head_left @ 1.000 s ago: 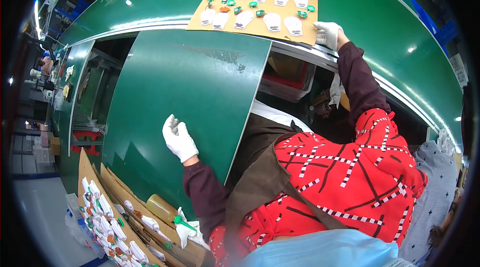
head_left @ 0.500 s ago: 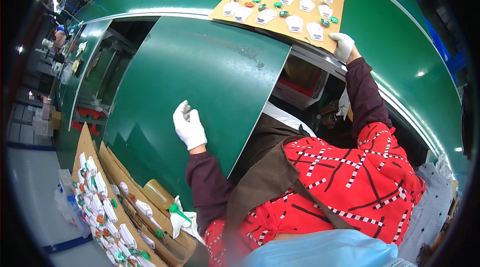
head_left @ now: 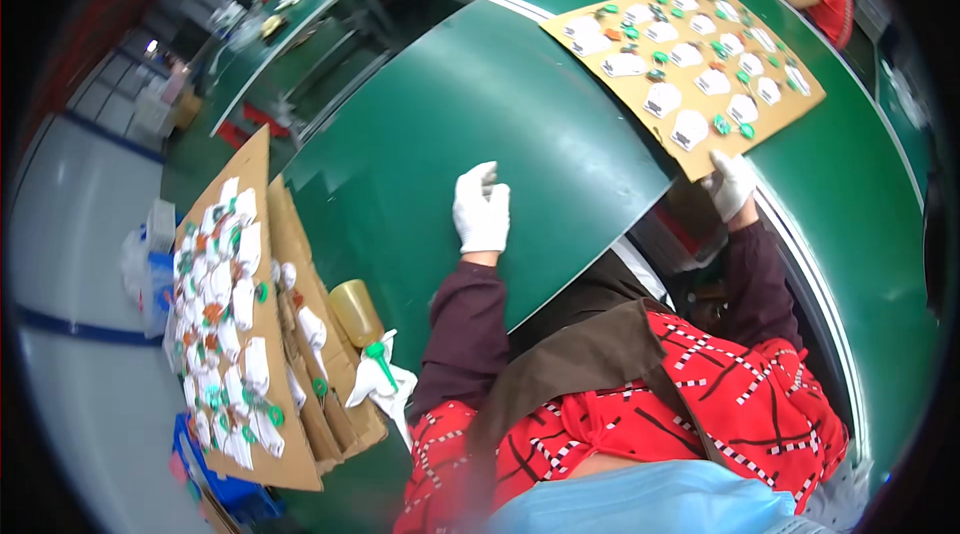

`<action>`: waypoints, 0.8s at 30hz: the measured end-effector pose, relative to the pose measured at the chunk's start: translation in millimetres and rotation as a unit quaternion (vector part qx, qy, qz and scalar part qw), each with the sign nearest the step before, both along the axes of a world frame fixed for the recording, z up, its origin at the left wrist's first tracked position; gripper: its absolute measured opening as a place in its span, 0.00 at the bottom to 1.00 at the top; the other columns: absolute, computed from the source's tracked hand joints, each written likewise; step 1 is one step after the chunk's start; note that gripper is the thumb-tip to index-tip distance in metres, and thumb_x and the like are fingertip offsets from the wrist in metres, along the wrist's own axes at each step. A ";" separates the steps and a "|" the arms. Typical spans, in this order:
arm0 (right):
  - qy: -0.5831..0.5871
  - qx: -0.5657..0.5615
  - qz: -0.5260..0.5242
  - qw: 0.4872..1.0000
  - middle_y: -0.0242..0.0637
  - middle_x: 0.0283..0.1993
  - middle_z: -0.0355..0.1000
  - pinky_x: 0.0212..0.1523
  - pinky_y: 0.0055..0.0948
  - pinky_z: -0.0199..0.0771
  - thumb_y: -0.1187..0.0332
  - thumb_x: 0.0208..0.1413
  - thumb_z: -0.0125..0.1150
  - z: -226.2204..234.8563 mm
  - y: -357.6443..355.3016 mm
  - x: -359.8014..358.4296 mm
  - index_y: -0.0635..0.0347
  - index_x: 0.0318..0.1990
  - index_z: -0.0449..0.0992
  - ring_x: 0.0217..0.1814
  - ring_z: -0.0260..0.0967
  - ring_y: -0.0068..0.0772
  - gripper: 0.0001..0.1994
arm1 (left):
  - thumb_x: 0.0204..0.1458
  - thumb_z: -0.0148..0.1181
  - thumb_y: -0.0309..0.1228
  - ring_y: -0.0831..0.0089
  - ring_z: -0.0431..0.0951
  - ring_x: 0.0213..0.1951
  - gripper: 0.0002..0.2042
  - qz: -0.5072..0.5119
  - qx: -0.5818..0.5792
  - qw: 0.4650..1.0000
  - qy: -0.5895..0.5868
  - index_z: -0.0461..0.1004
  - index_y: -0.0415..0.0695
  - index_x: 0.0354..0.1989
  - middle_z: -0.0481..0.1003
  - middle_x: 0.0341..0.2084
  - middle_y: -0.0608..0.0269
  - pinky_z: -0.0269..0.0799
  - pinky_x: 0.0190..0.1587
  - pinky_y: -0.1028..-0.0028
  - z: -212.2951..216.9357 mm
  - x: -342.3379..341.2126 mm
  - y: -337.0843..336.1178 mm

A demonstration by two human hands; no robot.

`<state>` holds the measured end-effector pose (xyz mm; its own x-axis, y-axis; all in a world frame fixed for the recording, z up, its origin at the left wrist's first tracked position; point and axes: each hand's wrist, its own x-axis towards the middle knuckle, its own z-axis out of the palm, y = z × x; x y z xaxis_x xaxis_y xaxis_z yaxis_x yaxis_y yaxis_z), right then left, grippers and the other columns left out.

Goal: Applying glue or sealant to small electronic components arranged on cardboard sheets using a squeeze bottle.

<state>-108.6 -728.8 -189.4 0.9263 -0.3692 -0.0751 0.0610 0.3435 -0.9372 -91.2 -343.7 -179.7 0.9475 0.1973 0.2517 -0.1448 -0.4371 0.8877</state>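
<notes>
The right hand [head_left: 732, 184], gloved, grips the near edge of a cardboard sheet [head_left: 690, 69] covered with small white and green parts, keeping it flat on the belt [head_left: 850, 184], while the left hand [head_left: 482, 211], empty, fingers loosely curled, rests on the green board [head_left: 450, 124].

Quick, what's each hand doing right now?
Left hand: loosely curled on the green panel, holding nothing visible.
Right hand: gripping the cardboard sheet edge.

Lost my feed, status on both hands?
Left hand flat on green table, empty. Right hand gripping cardboard tray edge. Small white parts on tray.
</notes>
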 end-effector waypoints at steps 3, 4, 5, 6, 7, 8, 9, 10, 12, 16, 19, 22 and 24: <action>0.027 0.017 0.012 0.999 0.33 0.27 0.66 0.18 0.22 0.65 0.72 0.54 0.55 5.0 50.4 -1.4 0.59 0.39 0.64 0.19 0.64 0.25 0.08 | 0.45 0.56 0.19 0.74 0.73 0.36 0.17 -0.002 -0.026 1.000 0.001 0.71 0.42 0.46 0.73 0.37 0.61 0.71 0.41 0.75 5.1 -2.0 0.5; 0.003 0.036 0.053 0.998 0.34 0.28 0.66 0.18 0.24 0.65 0.72 0.54 0.55 2.1 56.6 -2.6 0.59 0.40 0.62 0.19 0.64 0.25 0.09 | 0.45 0.56 0.19 0.74 0.73 0.36 0.17 0.004 -0.026 1.000 -0.001 0.71 0.42 0.46 0.73 0.37 0.61 0.71 0.41 0.75 3.2 -0.5 0.7; 0.005 0.033 0.042 0.999 0.33 0.27 0.66 0.17 0.23 0.65 0.72 0.54 0.56 4.2 66.1 -5.4 0.58 0.38 0.63 0.19 0.64 0.24 0.08 | 0.45 0.55 0.20 0.74 0.73 0.34 0.16 0.008 -0.037 0.999 -0.024 0.71 0.43 0.45 0.72 0.36 0.62 0.72 0.40 0.75 2.2 0.7 0.4; 0.007 0.030 0.030 0.999 0.33 0.27 0.67 0.17 0.23 0.64 0.73 0.54 0.56 7.2 76.2 -7.2 0.56 0.36 0.63 0.18 0.64 0.24 0.08 | 0.45 0.55 0.21 0.74 0.73 0.33 0.15 0.012 -0.048 0.998 -0.047 0.72 0.43 0.44 0.71 0.35 0.62 0.72 0.39 0.75 1.4 1.5 0.4; 0.018 0.034 0.029 0.999 0.32 0.27 0.66 0.17 0.22 0.63 0.73 0.53 0.57 8.5 82.1 -7.6 0.56 0.35 0.62 0.18 0.64 0.23 0.08 | 0.44 0.56 0.21 0.75 0.73 0.32 0.15 0.016 -0.061 0.997 -0.041 0.72 0.43 0.43 0.71 0.34 0.63 0.72 0.39 0.75 0.5 1.7 0.2; 0.018 0.033 0.030 0.999 0.32 0.27 0.66 0.17 0.22 0.63 0.73 0.53 0.57 12.6 89.6 -9.8 0.56 0.35 0.62 0.18 0.64 0.23 0.08 | 0.44 0.56 0.21 0.75 0.73 0.32 0.15 0.018 -0.062 0.997 -0.041 0.72 0.43 0.43 0.71 0.34 0.63 0.72 0.39 0.75 2.7 1.2 -1.1; 0.030 0.030 0.037 0.998 0.33 0.26 0.66 0.17 0.22 0.63 0.72 0.53 0.56 19.6 97.7 -14.8 0.57 0.35 0.62 0.18 0.64 0.23 0.08 | 0.45 0.56 0.21 0.75 0.73 0.33 0.15 0.023 -0.060 0.997 -0.041 0.72 0.42 0.43 0.71 0.35 0.63 0.72 0.39 0.75 4.6 0.8 -2.9; 0.042 0.027 0.044 0.998 0.33 0.26 0.66 0.16 0.22 0.63 0.72 0.54 0.56 26.4 105.3 -20.2 0.58 0.35 0.63 0.17 0.63 0.22 0.08 | 0.45 0.56 0.21 0.74 0.73 0.33 0.14 0.029 -0.058 0.997 -0.042 0.72 0.42 0.43 0.71 0.36 0.63 0.72 0.39 0.75 6.3 0.2 -4.5; 0.028 0.024 0.091 0.995 0.33 0.26 0.68 0.17 0.21 0.64 0.72 0.54 0.56 25.7 111.0 -25.7 0.62 0.37 0.67 0.16 0.63 0.21 0.06 | 0.46 0.55 0.20 0.75 0.73 0.35 0.15 0.036 -0.075 0.996 -0.041 0.72 0.41 0.44 0.72 0.37 0.62 0.71 0.41 0.76 6.6 0.9 -8.3; 0.038 0.018 0.126 0.991 0.33 0.20 0.67 0.17 0.23 0.65 0.71 0.53 0.56 29.2 118.2 -42.2 0.64 0.36 0.66 0.15 0.63 0.24 0.07 | 0.47 0.56 0.20 0.75 0.74 0.37 0.15 0.074 -0.093 0.989 -0.090 0.71 0.39 0.46 0.72 0.40 0.60 0.71 0.44 0.76 14.5 -3.0 -21.1; 0.061 0.012 0.129 0.990 0.35 0.20 0.67 0.17 0.24 0.65 0.70 0.54 0.56 45.9 120.9 -54.7 0.65 0.37 0.64 0.15 0.64 0.25 0.10 | 0.47 0.55 0.19 0.74 0.74 0.37 0.15 0.086 -0.060 0.989 -0.105 0.71 0.39 0.45 0.71 0.40 0.60 0.71 0.43 0.76 38.3 -11.1 -37.8; 0.083 0.018 0.178 0.980 0.35 0.19 0.67 0.17 0.23 0.65 0.69 0.53 0.57 71.4 67.4 -62.7 0.66 0.35 0.65 0.15 0.64 0.26 0.10 | 0.45 0.56 0.21 0.73 0.73 0.33 0.14 0.104 -0.053 0.983 -0.143 0.72 0.40 0.43 0.69 0.38 0.61 0.71 0.39 0.75 68.3 -25.2 -107.4; 0.107 0.056 0.247 0.962 0.36 0.21 0.69 0.19 0.26 0.68 0.68 0.54 0.57 85.2 52.5 -63.0 0.67 0.36 0.67 0.18 0.66 0.28 0.10 | 0.46 0.56 0.20 0.75 0.73 0.35 0.14 0.112 -0.022 0.983 -0.141 0.72 0.38 0.43 0.71 0.38 0.62 0.70 0.41 0.77 87.3 -29.4 -134.2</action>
<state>-171.6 -676.3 -104.2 0.9459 0.1323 -0.2964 -0.3245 0.3804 -0.8660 -120.5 -477.9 -92.3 0.7729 0.4093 0.4849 -0.2926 -0.4483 0.8447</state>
